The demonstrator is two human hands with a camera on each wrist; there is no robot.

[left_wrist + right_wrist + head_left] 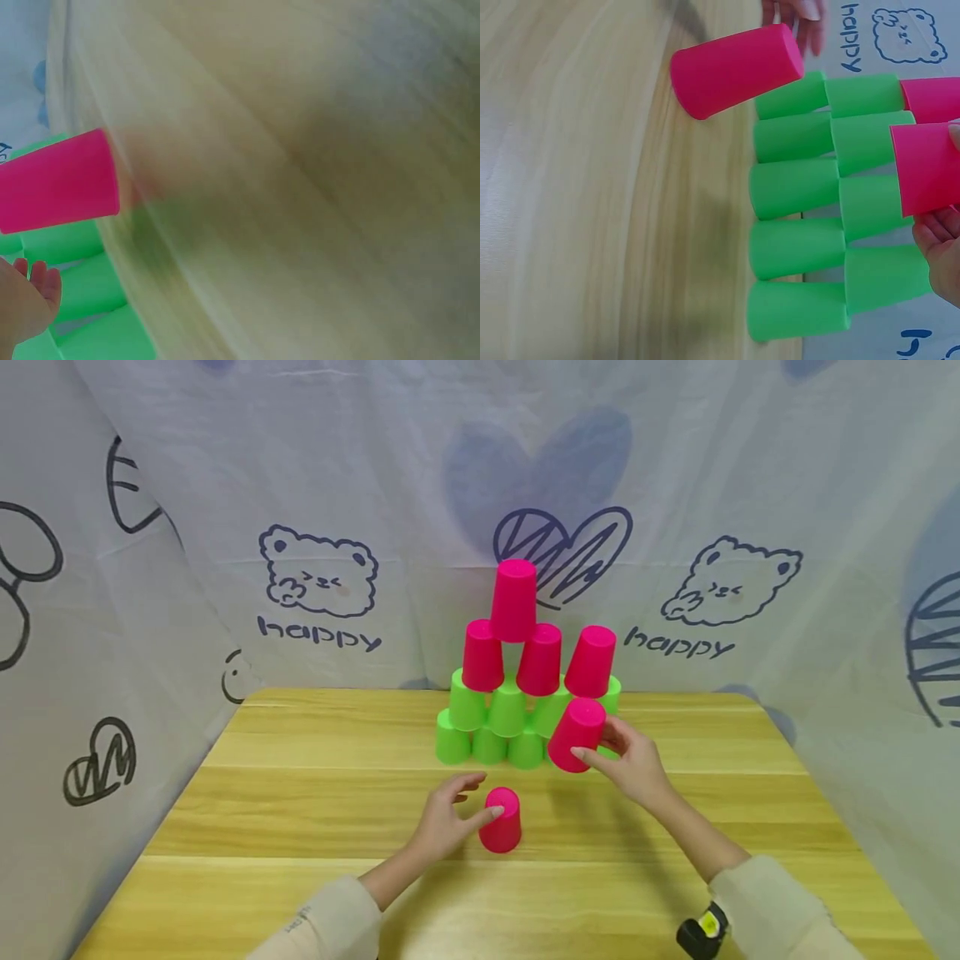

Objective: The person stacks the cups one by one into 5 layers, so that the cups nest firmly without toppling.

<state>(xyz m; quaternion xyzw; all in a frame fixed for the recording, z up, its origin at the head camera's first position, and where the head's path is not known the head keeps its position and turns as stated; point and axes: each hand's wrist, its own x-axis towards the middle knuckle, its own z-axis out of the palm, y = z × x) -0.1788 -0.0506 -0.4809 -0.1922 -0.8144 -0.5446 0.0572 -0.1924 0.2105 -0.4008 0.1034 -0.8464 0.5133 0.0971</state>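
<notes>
In the head view, my right hand (633,764) grips a pink cup (576,735) by its side, rim down, in front of the right part of the stack. The right wrist view shows fingers and thumb on this cup (930,169). My left hand (442,818) is beside another pink cup (500,831) upside down on the table, its thumb overlapping the cup's near side and its fingers spread apart. Behind stand two rows of upside-down green cups (507,710). Three pink cups (540,660) sit on them, and one pink cup (514,602) tops the left two.
The wooden table (300,810) reaches back to a white curtain (420,485) with bear and heart drawings. Beside the right sleeve lies a small black object (703,933) with a yellow spot. The tall stack stands close to the table's back edge.
</notes>
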